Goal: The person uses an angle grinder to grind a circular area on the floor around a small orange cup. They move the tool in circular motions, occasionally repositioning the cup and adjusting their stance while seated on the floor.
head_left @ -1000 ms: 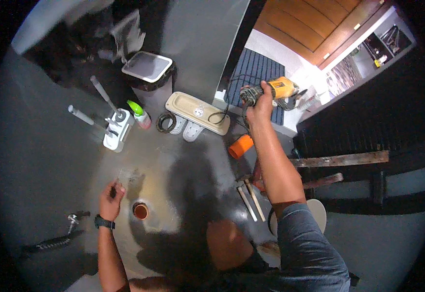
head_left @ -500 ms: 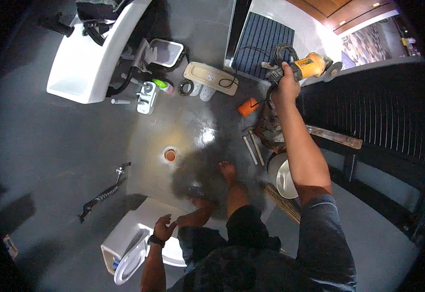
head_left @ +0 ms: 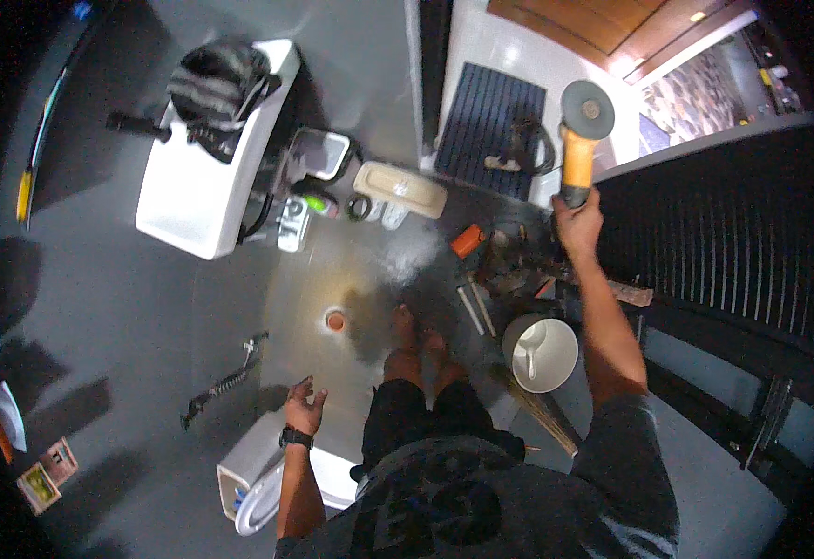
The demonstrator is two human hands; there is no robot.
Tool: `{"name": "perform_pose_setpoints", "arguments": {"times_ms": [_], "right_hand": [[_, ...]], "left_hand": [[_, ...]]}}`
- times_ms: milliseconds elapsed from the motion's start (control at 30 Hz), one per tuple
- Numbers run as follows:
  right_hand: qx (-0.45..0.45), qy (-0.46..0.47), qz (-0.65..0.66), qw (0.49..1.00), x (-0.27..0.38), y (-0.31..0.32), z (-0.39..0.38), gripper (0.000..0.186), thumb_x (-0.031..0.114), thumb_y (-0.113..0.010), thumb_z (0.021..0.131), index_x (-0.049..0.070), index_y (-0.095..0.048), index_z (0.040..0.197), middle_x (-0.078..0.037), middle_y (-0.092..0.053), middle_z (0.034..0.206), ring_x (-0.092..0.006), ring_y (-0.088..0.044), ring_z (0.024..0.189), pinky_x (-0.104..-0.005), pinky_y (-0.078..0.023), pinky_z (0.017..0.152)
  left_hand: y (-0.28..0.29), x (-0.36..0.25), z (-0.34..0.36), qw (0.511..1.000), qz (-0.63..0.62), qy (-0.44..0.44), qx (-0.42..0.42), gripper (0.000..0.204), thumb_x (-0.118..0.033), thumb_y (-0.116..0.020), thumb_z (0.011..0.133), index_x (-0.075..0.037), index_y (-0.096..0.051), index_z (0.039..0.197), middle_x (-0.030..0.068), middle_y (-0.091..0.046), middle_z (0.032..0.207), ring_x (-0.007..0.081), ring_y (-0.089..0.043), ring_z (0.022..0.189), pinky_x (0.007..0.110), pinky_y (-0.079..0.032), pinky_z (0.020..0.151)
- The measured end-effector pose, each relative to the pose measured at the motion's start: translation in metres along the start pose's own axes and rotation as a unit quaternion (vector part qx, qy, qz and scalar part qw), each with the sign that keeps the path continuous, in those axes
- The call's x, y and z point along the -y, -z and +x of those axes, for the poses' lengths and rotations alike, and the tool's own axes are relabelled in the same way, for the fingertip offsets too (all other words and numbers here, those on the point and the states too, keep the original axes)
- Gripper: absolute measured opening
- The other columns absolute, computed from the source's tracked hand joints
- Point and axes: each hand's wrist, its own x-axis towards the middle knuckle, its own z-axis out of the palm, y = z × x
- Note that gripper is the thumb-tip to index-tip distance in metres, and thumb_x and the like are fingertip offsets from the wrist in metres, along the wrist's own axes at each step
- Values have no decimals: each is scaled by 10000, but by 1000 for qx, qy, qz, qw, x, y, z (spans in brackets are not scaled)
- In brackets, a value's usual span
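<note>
My right hand (head_left: 578, 221) is wrapped round the black rear end of a yellow angle grinder (head_left: 576, 160), held up at arm's length on the far right. Its round grey disc (head_left: 590, 109) faces upward at the far end. Behind the tool lies a dark coiled cord (head_left: 539, 154) on a striped mat (head_left: 481, 112). My left hand (head_left: 305, 407) hangs low on the left beside the white toilet (head_left: 334, 482), fingers apart, holding nothing. A dark watch (head_left: 295, 437) is on that wrist.
A white washbasin (head_left: 179, 219) juts from the left wall. On the floor are an orange drain hole (head_left: 335, 321), a beige tray (head_left: 398, 189), an orange box (head_left: 468, 241) and two sticks (head_left: 470, 310). A bucket (head_left: 561, 363) and a broom (head_left: 549, 419) stand by my right side.
The grinder has swung from pointing right to pointing away, its disc turned up. My left hand has risen slightly off my leg. My feet have come together and the view has shifted.
</note>
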Motion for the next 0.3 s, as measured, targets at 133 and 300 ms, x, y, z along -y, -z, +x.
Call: {"name": "perform_pose_setpoints", "arguments": {"times_ms": [133, 300], "right_hand": [[47, -123, 34, 991, 12, 1, -9, 485, 256, -809, 766, -7, -545, 1077, -223, -705, 840, -397, -712, 821, -441, -536, 733], [96, -112, -55, 988, -43, -1, -10, 630, 220, -736, 857, 44, -475, 1402, -206, -723, 1090, -311, -726, 987, -393, -548, 876]], "left_hand": [[12, -77, 54, 990, -25, -128, -60, 304, -138, -804, 803, -26, -683, 1058, 155, -684, 1104, 320, -675, 952, 404, -543, 829], [55, -232, 111, 954, 28, -270, -128, 915, -71, -800, 778, -146, -311, 1547, 161, -172, 1638, 419, -239, 1465, 459, -295, 1154]]}}
